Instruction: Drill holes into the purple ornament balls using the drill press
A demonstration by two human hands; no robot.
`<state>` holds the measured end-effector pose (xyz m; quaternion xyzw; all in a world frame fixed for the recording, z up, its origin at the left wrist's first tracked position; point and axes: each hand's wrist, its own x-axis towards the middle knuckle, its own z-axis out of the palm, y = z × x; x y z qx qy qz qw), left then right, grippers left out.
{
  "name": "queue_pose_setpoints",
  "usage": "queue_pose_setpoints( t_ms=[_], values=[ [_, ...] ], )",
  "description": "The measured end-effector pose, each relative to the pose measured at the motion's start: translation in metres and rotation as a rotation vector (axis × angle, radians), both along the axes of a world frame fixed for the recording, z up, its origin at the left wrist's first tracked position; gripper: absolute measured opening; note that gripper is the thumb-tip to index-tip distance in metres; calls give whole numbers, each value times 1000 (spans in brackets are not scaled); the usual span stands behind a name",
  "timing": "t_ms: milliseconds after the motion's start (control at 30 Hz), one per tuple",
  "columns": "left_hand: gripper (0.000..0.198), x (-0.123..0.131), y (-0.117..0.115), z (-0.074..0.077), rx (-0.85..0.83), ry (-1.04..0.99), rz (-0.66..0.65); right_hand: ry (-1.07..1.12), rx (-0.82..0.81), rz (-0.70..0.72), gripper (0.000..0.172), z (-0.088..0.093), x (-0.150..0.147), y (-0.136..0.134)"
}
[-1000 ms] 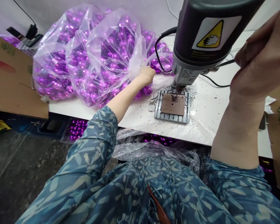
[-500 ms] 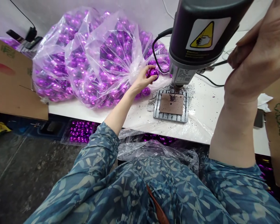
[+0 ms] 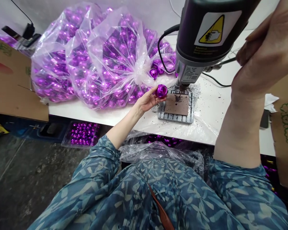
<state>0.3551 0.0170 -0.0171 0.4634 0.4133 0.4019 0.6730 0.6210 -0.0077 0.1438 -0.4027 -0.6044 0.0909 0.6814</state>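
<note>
My left hand holds a shiny purple ball in its fingertips, just left of the ribbed metal base plate with a brown board on it. Above the plate hangs the dark head of a bench drill with a yellow warning label. High at the right, my right hand is wrapped round the drill's thin lever. Behind my left hand lie clear plastic bags full of purple balls, one of them open towards the drill.
The white table is strewn with dark drill dust around the plate. Cardboard boxes stand at the left and right edges. A tray of purple balls sits under the table, and a clear bag lies on my lap.
My left hand drew a purple ball out of the open bag and carried it down and right, to the edge of the base plate. My right hand stayed on the lever.
</note>
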Motion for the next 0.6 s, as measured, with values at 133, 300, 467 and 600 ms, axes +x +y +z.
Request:
queue_pose_setpoints(
  t_ms=[133, 300, 467, 600],
  values=[
    [30, 7, -5, -4, -57, -61, 4, 112, -124, -101, 90, 4, -5, -1],
    [36, 11, -12, -7, -23, -25, 2, 139, -127, -119, 95, 2, -6, 1],
    [43, 17, -19, -10, -22, 0, 46, 104, -141, -171, 109, 5, -7, -3],
    [36, 28, -24, -4, -51, -52, 112, 45, -155, -190, 117, 7, -7, -6]
  ],
)
